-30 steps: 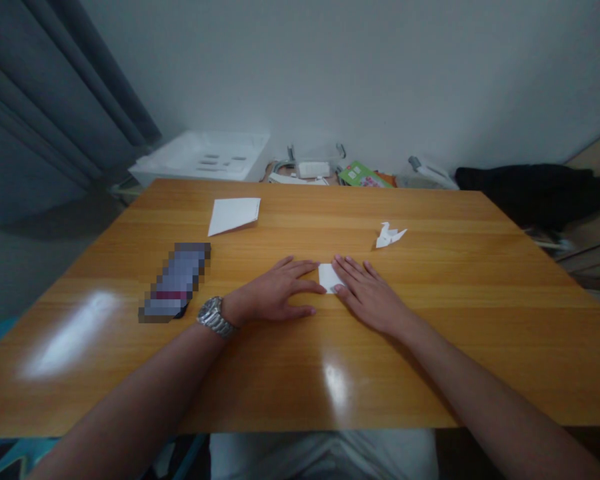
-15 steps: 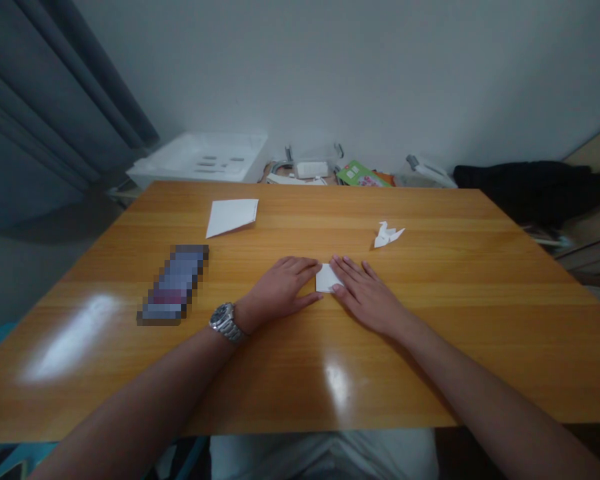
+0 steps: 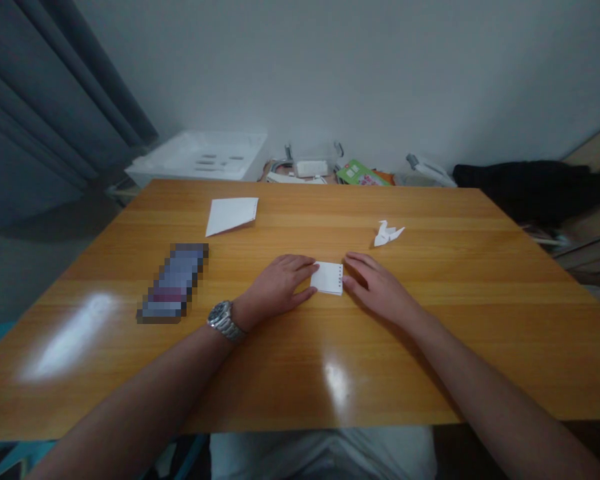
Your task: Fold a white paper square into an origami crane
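A small folded sheet of white paper (image 3: 327, 278) lies on the wooden table between my hands, with a row of punched holes along its right edge. My left hand (image 3: 283, 285) rests at its left side, fingertips and thumb touching the margin, fingers apart. At the right edge is my right hand (image 3: 377, 283), its thumb close to or touching the holes and its fingers spread with nothing gripped. Farther back on the right stands a white origami bird (image 3: 387, 234). Another folded piece of white paper (image 3: 231, 216) lies at the back left.
A blurred-out phone-like object (image 3: 175, 283) lies on the left of the wooden table (image 3: 270, 373). Beyond the far edge are a white plastic tray (image 3: 215, 157), a green booklet (image 3: 360, 173) and a dark cloth item (image 3: 525, 180).
My right hand has slid right, off the top of the small paper, uncovering its holed edge. The paper sits slightly farther left. My left hand has shifted slightly left.
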Demonstrator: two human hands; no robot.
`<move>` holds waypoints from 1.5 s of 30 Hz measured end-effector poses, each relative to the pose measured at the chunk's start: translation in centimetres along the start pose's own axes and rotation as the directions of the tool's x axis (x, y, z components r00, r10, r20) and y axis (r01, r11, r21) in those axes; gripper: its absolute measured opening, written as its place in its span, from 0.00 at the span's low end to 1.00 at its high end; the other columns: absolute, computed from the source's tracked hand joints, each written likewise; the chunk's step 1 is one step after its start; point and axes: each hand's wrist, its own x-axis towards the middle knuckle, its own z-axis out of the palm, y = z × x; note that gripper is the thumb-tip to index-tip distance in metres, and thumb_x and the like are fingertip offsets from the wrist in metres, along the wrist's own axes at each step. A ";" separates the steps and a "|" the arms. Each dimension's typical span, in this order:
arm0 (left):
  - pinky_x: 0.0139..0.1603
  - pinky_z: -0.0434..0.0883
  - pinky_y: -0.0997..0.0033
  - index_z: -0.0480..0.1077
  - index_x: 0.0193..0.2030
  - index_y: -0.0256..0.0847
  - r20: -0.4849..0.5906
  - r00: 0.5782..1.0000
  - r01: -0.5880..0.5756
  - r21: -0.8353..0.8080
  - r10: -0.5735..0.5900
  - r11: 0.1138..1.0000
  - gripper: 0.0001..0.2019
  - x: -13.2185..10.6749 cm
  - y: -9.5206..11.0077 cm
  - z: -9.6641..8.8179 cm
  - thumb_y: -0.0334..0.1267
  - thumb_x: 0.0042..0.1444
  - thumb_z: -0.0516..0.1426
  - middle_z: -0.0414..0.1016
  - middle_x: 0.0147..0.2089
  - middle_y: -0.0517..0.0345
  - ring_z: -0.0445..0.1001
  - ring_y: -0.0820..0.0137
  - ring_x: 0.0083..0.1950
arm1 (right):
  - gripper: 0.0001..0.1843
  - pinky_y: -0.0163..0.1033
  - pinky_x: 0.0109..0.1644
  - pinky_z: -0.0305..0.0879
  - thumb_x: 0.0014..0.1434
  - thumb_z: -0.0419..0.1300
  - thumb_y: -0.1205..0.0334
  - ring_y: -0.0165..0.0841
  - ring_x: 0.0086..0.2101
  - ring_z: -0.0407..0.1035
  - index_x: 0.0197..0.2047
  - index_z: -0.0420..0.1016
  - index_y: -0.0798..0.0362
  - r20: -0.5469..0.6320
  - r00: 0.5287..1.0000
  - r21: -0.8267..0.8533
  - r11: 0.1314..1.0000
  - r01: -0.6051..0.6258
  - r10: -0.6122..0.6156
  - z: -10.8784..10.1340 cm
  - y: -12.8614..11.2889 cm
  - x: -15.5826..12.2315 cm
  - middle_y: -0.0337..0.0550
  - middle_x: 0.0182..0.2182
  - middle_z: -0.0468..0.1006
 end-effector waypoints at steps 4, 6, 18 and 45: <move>0.67 0.66 0.53 0.69 0.65 0.38 -0.009 1.000 -0.004 -0.004 0.004 1.000 0.22 -0.1 0.0 0.0 0.46 0.69 0.55 0.71 0.64 0.45 0.70 0.56 0.63 | 0.19 0.57 0.68 0.63 0.70 0.53 0.56 0.46 0.62 0.67 0.58 0.76 0.54 -0.017 1.000 0.031 0.999 0.023 -0.023 0.1 0.2 0.0 0.58 0.61 0.72; 0.67 0.66 0.53 0.69 0.65 0.39 -0.017 1.000 -0.005 -0.016 0.005 1.000 0.22 -0.1 0.1 -0.1 0.46 0.68 0.55 0.72 0.63 0.45 0.70 0.57 0.63 | 0.17 0.56 0.67 0.64 0.69 0.54 0.57 0.46 0.61 0.68 0.56 0.76 0.53 -0.033 0.999 0.053 0.998 0.022 -0.021 0.1 0.2 0.0 0.57 0.60 0.72; 0.66 0.67 0.53 0.62 0.69 0.39 0.000 1.000 -0.003 -0.066 0.003 0.998 0.26 0.1 0.1 -0.1 0.45 0.68 0.56 0.70 0.66 0.46 0.69 0.56 0.64 | 0.12 0.51 0.58 0.71 0.68 0.56 0.60 0.40 0.49 0.77 0.52 0.75 0.48 -0.071 0.989 0.453 0.888 -0.085 0.130 0.6 0.2 0.6 0.47 0.49 0.82; 0.63 0.68 0.51 0.48 0.76 0.44 -0.048 0.997 0.047 -0.149 -0.054 0.988 0.38 0.5 1.4 -0.7 0.46 0.64 0.60 0.70 0.63 0.43 0.71 0.54 0.62 | 0.43 0.53 0.64 0.67 0.60 0.63 0.68 0.41 0.58 0.72 0.74 0.53 0.40 0.032 0.999 0.359 0.933 -0.011 -0.001 0.4 -1.2 0.2 0.46 0.62 0.74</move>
